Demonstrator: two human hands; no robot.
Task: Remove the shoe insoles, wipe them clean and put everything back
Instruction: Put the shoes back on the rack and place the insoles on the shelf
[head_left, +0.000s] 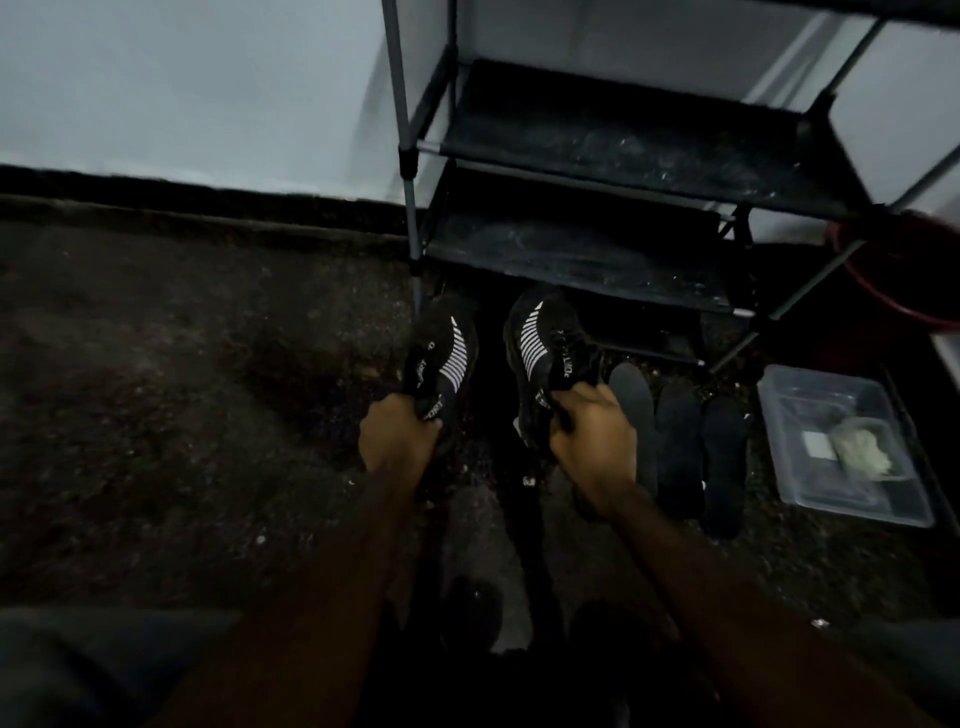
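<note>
Grip: left hand (400, 431) is curled round the heel end of the left shoe (441, 358); right hand (592, 431) is clamped on the tongue and collar of the right shoe (545, 348). Both toes point far, toward the shoe rack (597, 135).
Insoles: 3 dark insoles (678, 447) lie side by side on the floor (208, 389), just right of the right hand.
Wiping kit: a pale cloth (862, 447) sits in a clear tub (779, 441), right of the insoles.
Step, as I judge it: handling the pair, either to empty it or to refit it.
Doing it well: set 1 shoe down, pull the tongue wide, and slide each insole in toe first, flat and uncreased.
Lifted or resting: cannot tell.
Writing: pale letters on the left shoe read roughly "ORT"; the right shoe's lettering is too blurred. White stripes mark both sides.
</note>
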